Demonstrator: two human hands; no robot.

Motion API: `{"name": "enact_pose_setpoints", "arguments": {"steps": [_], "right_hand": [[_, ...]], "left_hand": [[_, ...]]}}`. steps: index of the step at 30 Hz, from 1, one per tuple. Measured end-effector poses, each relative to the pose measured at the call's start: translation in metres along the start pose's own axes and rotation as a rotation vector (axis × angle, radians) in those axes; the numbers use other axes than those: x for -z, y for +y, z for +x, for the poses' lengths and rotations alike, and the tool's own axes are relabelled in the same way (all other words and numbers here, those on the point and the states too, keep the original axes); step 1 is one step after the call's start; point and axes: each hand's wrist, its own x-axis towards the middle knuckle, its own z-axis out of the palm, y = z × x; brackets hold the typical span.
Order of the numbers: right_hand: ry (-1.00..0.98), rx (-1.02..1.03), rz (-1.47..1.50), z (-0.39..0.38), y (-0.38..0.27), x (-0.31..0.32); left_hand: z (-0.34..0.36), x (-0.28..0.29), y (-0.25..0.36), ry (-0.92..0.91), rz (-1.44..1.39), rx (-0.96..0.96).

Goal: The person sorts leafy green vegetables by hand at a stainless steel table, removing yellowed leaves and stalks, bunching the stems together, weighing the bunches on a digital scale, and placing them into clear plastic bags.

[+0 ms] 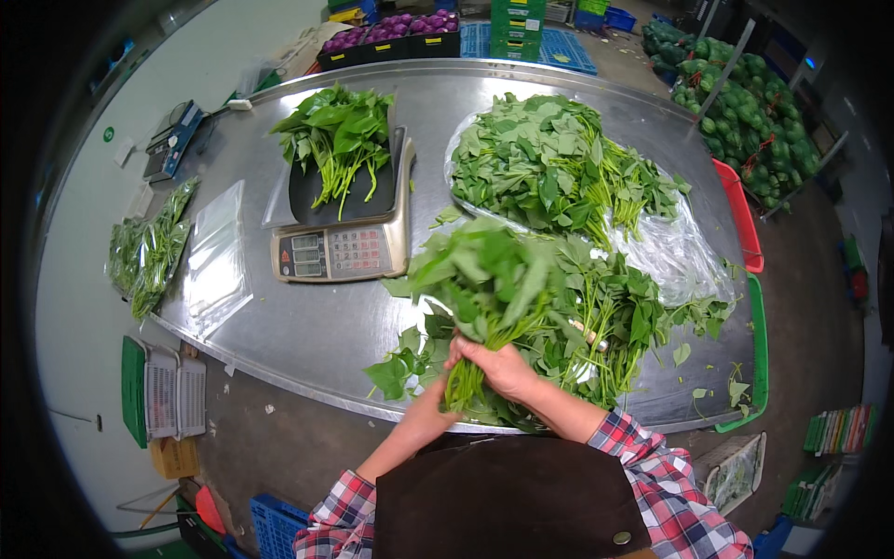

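Note:
A bunch of leafy greens (484,279) is held upright over the steel table (270,331), my right hand (494,368) closed round its stems. My left hand (419,419) is at the lower stem ends, its fingers partly hidden and blurred. Loose greens (615,354) lie under and beside the bunch. A larger heap (531,158) rests behind on clear plastic (670,265). At the back left, more greens (335,140) sit on a digital scale (340,252).
Flat bags (216,256), bagged greens (149,261) and another device (172,140) are on the left. Red (750,242) and green trays (756,391) edge the right. Beyond are crates of purple vegetables (386,37) and netted green produce (745,121). Baskets (168,391) stand below the left edge.

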Motion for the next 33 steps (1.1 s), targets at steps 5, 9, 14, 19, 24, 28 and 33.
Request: {"name": "enact_pose_setpoints", "arguments": {"steps": [5,9,14,19,24,28,33], "right_hand": [[0.252,0.38,-0.82,-0.003,-0.007,-0.003],[0.099,0.128,-0.695,-0.002,-0.036,-0.045],[-0.149,-0.112,-1.002,-0.003,-0.054,0.004],[-0.054,-0.156,-0.955,-0.021,-0.018,0.013],[0.044,-0.002,-0.813,-0.02,0.005,0.008],[0.031,0.095,-0.993,-0.012,-0.012,-0.021],[0.101,0.161,-1.056,0.016,0.001,-0.017]], "left_hand": [[-0.002,0.013,0.055,0.425,0.16,-0.392],[0.031,-0.019,0.036,0.565,-0.138,-0.372],[0.05,-0.005,-0.013,-0.483,-2.038,0.049],[0.034,-0.017,-0.046,-0.288,-1.817,0.199],[0.003,-0.024,-0.027,-0.364,-1.595,0.151],[-0.005,-0.025,-0.018,-0.365,-1.483,0.167],[-0.002,-0.022,-0.002,-0.36,-1.437,0.033]]}}
